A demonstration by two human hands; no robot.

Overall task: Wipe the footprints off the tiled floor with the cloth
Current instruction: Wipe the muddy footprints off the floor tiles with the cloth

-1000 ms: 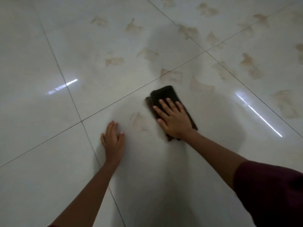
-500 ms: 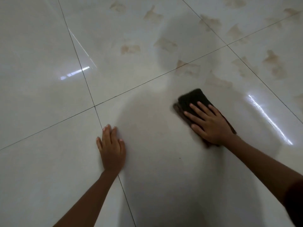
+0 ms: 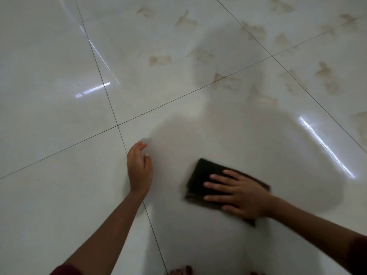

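My right hand (image 3: 241,194) lies flat with fingers spread on the dark folded cloth (image 3: 200,179), pressing it to the tiled floor (image 3: 49,205). My left hand (image 3: 139,169) is open beside it; the footprints (image 3: 260,96) lie further ahead

The cloth (image 3: 200,179) lies flat on the tiled floor (image 3: 49,205), with the right hand (image 3: 238,195) pressed on its nearer part. The left hand (image 3: 140,169) is just left of it, apparently lifted slightly off the floor beside a grout line. The footprints (image 3: 262,97) lie farther away, beyond the cloth and to the right.
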